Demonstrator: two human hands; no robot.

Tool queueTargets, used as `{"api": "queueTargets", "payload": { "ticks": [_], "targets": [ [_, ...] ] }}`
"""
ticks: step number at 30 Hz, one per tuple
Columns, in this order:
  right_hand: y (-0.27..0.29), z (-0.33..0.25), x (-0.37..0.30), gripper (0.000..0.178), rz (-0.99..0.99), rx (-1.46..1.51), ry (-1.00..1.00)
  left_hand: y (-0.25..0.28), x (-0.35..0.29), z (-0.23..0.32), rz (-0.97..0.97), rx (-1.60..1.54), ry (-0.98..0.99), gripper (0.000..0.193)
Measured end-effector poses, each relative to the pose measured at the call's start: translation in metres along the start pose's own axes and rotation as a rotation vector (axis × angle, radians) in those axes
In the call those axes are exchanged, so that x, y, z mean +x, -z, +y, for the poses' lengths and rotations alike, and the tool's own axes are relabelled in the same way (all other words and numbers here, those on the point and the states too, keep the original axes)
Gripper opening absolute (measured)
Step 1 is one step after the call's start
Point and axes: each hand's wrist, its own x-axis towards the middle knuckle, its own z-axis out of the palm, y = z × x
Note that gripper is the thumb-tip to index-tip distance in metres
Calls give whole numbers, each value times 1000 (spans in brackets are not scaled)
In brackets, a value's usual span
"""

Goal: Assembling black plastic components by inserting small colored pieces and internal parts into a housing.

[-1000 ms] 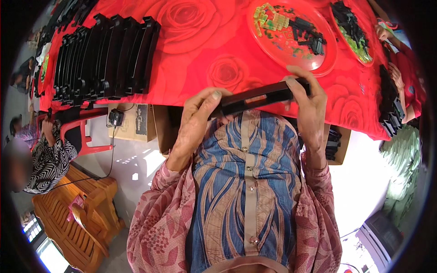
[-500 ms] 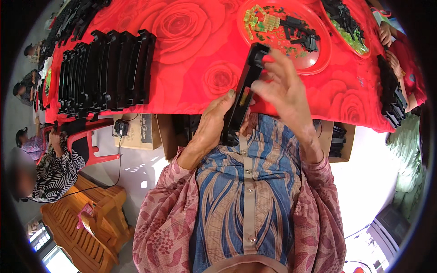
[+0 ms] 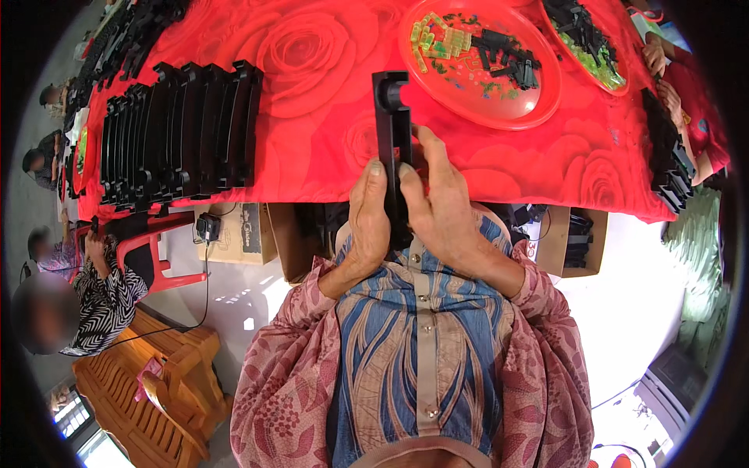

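Note:
A long black plastic spirit level frame (image 3: pixel 386 117), with a hollow channel and a rounded notch at its far end, stands nearly upright in front of my body. My left hand (image 3: pixel 368 214) is closed on its left side, thumb along the edge. My right hand (image 3: pixel 443 210) grips the other side, its thumb pressed over the channel and its fingers behind. Both hands cover the lower half, so what sits in the channel there is hidden. Beyond them, a round red tray (image 3: pixel 488 109) holds yellow-green vials (image 3: pixel 441 40) and small black parts (image 3: pixel 507 58).
A row of similar black frames (image 3: pixel 183 132) lies at the left of the red flowered tablecloth (image 3: pixel 312 101). Another tray (image 3: pixel 585 51) of parts is at the far right, near another person's hands (image 3: pixel 663 82). Cardboard boxes (image 3: pixel 250 234) stand under the table; a wooden bench (image 3: pixel 148 374) is lower left.
The frame has turned from slanting right to nearly upright. My right hand has come down from beside its upper end and closed on it. The yellow vial seen in the channel is now covered.

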Motion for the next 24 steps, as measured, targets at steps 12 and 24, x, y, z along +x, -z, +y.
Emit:
{"api": "queueTargets", "payload": {
  "ticks": [12, 24],
  "targets": [
    [2, -8, -8, 59, -74, -392, 534, 14, 7, -14, -16, -312, -37, 47],
    [-14, 0, -12, 88, -330, -518, 503, 2, 31, -94, 16, -654, -430, 47]
  ]
}}
